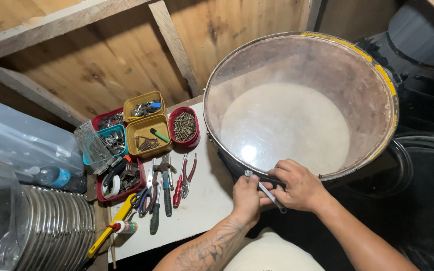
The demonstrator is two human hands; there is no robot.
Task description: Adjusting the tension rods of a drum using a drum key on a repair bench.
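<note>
The drum frame (302,100), a wide round shell with a translucent skin, lies tilted on the white bench (202,200), its near rim at both hands. The left hand (247,195) pinches a slim metal tool (264,189), perhaps a tuning wrench, against the rim. The right hand (297,185) curls closed over the tool's shaft. Pliers (184,178) and trays of screws (184,125) lie just left.

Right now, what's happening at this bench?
A person has both hands at the near rim of a large drum frame with a clear head. The left hand and right hand together hold a slim metal tool against the rim. Pliers and tubs of screws lie on the white table, untouched.
</note>
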